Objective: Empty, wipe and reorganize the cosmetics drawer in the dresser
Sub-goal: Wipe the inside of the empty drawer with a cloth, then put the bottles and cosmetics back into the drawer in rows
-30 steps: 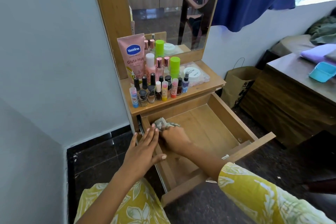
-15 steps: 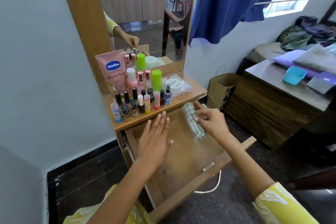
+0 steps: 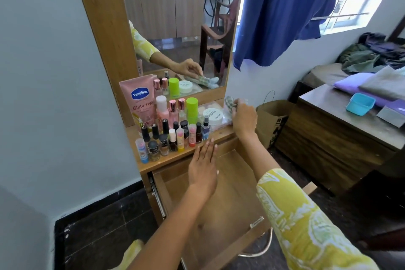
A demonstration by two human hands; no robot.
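Now right hand [image 3: 243, 119] lifted cloth [image 3: 230, 103] onto dresser top [image 3: 221, 132].

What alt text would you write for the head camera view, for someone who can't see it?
A person's right hand holds a checked cloth at the right end of a dresser top crowded with cosmetics. The left hand hovers flat over the open, empty wooden drawer. A Vaseline tube leans against the mirror.

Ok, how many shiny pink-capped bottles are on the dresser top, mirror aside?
2, side by side: left one beside the white-capped pink bottle, right one beside the green bottle.
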